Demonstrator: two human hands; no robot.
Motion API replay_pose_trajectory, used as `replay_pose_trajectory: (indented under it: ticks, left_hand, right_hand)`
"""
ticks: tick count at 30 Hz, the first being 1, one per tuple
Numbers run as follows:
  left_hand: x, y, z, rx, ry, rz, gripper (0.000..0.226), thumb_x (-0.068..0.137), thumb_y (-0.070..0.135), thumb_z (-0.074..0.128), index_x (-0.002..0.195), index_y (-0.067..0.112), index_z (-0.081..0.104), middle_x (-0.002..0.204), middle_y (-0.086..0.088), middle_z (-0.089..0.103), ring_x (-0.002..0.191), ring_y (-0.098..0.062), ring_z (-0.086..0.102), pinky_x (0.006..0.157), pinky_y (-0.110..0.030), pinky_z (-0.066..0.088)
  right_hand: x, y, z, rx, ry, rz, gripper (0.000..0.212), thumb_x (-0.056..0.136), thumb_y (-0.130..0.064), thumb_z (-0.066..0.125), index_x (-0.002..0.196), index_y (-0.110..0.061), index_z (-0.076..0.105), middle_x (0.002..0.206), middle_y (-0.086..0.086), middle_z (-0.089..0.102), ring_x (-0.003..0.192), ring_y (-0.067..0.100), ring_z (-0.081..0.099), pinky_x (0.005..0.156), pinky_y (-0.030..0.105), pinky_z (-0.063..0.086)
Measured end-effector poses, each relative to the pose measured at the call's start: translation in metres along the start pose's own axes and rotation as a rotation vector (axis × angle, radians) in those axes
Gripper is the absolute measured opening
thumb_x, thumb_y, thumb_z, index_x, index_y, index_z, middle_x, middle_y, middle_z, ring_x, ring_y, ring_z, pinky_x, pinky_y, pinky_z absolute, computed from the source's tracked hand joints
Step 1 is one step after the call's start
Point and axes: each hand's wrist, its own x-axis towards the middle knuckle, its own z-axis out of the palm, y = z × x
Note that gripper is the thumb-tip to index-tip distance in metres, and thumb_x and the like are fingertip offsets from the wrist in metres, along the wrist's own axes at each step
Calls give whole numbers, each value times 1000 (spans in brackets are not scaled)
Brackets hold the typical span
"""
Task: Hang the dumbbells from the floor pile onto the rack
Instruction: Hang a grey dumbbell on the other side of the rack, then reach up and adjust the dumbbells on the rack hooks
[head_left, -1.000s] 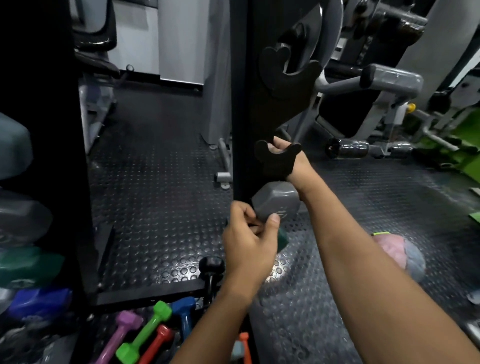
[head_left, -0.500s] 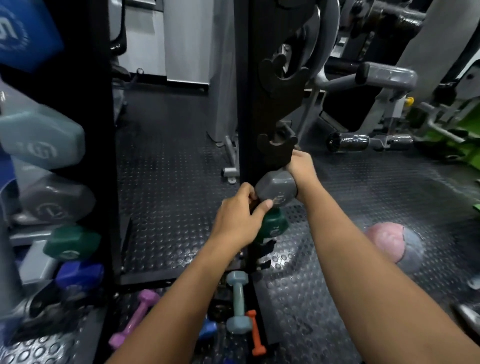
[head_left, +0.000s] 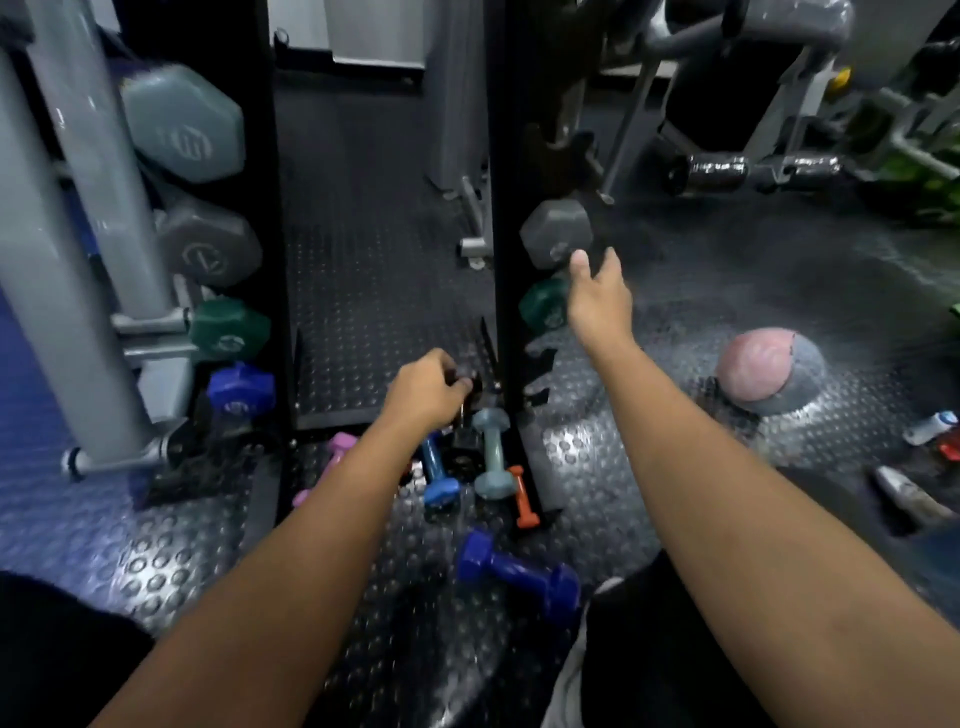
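Lying nearest on the studded floor (head_left: 363, 291), a dark blue dumbbell (head_left: 519, 577) precedes the pile of small dumbbells (head_left: 491, 457) at the rack upright (head_left: 506, 218). Left hand (head_left: 426, 395) curls its fingers over a dark object at the pile's far edge; what it grips cannot be told. Right hand (head_left: 597, 296), fingers loosely extended and released, reaches just below the grey dumbbell (head_left: 558, 234) hung above a green dumbbell (head_left: 545, 306).

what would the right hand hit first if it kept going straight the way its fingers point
Most likely the grey hexagonal dumbbell head hanging on the black rack upright: the right hand reaches up with its fingertips just below it, though depth is unclear.
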Motion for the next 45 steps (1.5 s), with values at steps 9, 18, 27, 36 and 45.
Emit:
replay_pose_trajectory:
  ticks: [9, 18, 27, 36, 45]
  left_hand:
    - [-61, -60, 32, 139, -105, -92, 48, 97, 43, 66, 138, 21, 54, 126, -7, 67, 94, -24, 69, 79, -37, 55]
    - [-54, -87, 67, 220, -224, -135, 43, 94, 43, 65, 127, 17, 60, 111, -7, 69, 100, -28, 65, 88, -42, 56]
    - [-27, -99, 112, 147, -326, -175, 51, 96, 42, 62, 141, 19, 53, 133, -10, 63, 115, -29, 63, 94, -36, 51]
    - [31, -59, 193, 231, -429, 93, 42, 96, 35, 62, 131, 12, 57, 128, -14, 65, 116, -33, 62, 96, -41, 52]
    - [87, -55, 268, 602, -697, 112, 50, 93, 25, 54, 142, 16, 49, 137, -10, 59, 135, -35, 37, 103, -49, 33]
  right_hand:
    - [-87, 96, 21, -272, -337, 108, 66, 102, -42, 60, 155, -10, 37, 152, 14, 54, 140, 35, 50, 116, 46, 42]
    - [-100, 170, 38, -486, -536, 199, 39, 103, -38, 60, 131, -11, 56, 119, 7, 65, 95, 19, 65, 78, 27, 59]
    - [-91, 237, 69, -473, -635, 419, 35, 98, -35, 67, 122, -10, 64, 113, 8, 72, 104, 25, 71, 96, 43, 57]
    - [-87, 295, 109, -385, -426, 687, 46, 98, -32, 66, 127, 4, 61, 125, 24, 68, 117, 38, 65, 94, 37, 50]
    - [-68, 327, 135, -177, -212, 979, 52, 98, -18, 64, 138, 7, 43, 138, 27, 58, 126, 38, 59, 91, 32, 45]
